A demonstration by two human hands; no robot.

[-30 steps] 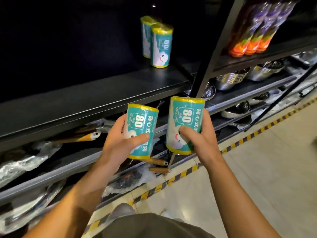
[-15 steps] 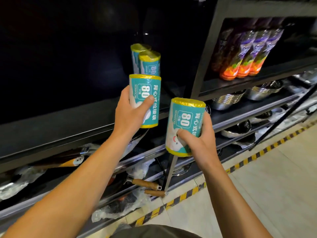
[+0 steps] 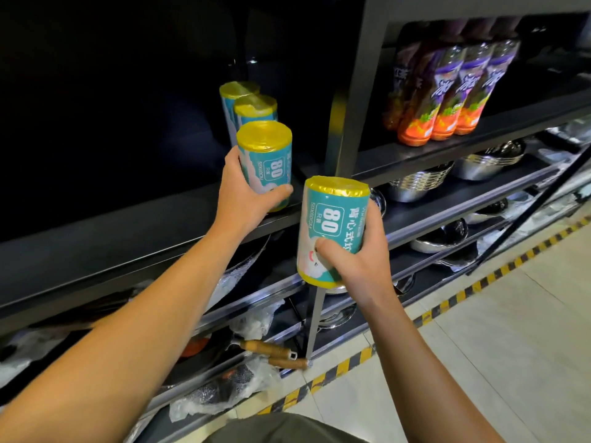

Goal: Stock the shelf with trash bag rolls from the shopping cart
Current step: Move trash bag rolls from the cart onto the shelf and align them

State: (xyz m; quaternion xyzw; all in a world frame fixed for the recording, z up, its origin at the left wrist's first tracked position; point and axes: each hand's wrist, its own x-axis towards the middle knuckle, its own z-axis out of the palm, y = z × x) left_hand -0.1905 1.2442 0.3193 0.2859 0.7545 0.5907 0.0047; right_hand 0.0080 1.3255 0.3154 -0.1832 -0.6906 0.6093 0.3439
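Left hand (image 3: 246, 196): fingers wrapped round a teal trash bag roll (image 3: 267, 161), upright at the front edge of the dark shelf (image 3: 128, 238), just before two shelved rolls (image 3: 248, 103). Right hand (image 3: 361, 257): gripping a second roll (image 3: 331, 228), held below and right of the shelf edge.

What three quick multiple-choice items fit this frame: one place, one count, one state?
1. Where is the roll in the left hand?
A. at the dark shelf's front edge
B. on the floor
C. among the bowls

2. How many rolls already stand on that shelf, unheld?
A. none
B. two
C. five

3. What is the right hand doing?
A. hanging open
B. gripping a roll
C. touching a bottle

Key: 1 A, the left hand has its roll at the shelf edge. 2 B, two standing rolls. 3 B, the right hand wraps the second roll.
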